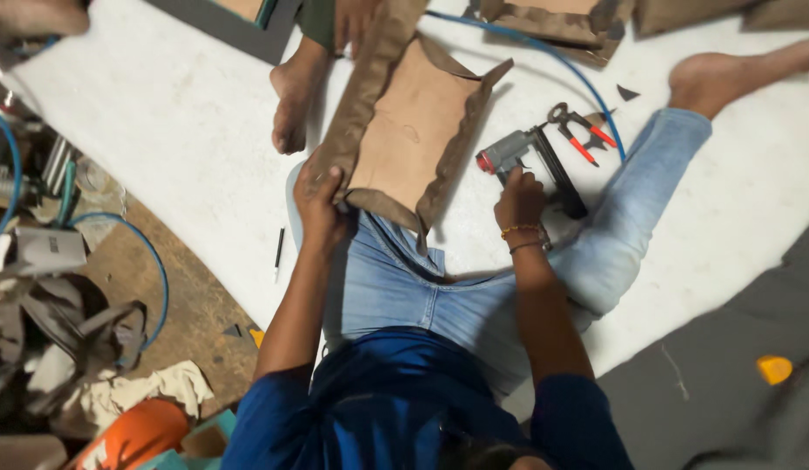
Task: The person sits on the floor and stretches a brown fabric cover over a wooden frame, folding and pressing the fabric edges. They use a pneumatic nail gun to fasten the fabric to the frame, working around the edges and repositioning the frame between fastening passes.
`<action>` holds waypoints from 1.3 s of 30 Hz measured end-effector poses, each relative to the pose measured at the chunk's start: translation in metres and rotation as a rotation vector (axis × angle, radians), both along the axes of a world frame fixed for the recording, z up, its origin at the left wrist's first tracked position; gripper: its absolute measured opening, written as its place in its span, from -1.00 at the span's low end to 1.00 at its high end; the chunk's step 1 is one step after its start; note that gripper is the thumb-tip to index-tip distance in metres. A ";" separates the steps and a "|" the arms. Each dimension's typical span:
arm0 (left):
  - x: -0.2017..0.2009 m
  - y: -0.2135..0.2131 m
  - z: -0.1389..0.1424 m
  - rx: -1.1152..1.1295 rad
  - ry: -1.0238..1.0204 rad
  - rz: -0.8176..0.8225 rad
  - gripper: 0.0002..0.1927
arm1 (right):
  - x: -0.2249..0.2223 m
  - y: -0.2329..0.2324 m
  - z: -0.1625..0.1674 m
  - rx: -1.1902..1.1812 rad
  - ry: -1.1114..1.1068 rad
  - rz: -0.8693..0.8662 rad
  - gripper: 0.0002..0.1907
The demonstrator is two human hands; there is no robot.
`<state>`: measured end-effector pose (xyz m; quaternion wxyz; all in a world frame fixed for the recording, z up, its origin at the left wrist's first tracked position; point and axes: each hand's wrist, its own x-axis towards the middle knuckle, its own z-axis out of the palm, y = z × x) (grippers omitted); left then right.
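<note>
The left hand (pixel 319 193) is clamped on the near corner of a board panel (pixel 402 130) wrapped in brown fabric, while the right hand (pixel 519 198) is closed around the staple gun (pixel 519 152) just beside it. The fabric edges are folded inward but appear loose, so fastening is judged unfinished. Pliers (pixel 578 130) lie just beyond the gun; no container is seen.

Brown fabric panel (pixel 413 130), grey stapler (pixel 517 152) (red tip), red-handled pliers (pixel 580 129), blue hose (pixel 561 65)
</note>
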<state>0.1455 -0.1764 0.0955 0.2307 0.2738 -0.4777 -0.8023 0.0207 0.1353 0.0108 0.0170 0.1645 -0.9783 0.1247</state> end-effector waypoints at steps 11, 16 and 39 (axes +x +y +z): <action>0.035 0.051 0.026 0.270 0.131 -0.155 -0.33 | 0.033 -0.028 0.063 -1.852 -1.003 -0.218 -0.64; 0.037 0.055 0.049 0.345 0.354 -0.330 -0.18 | 0.049 -0.028 0.058 -1.864 -0.955 -0.321 -0.58; -0.045 0.098 0.045 -0.391 0.371 -0.906 -0.74 | 0.187 0.082 0.048 -0.937 -1.257 -0.031 -0.64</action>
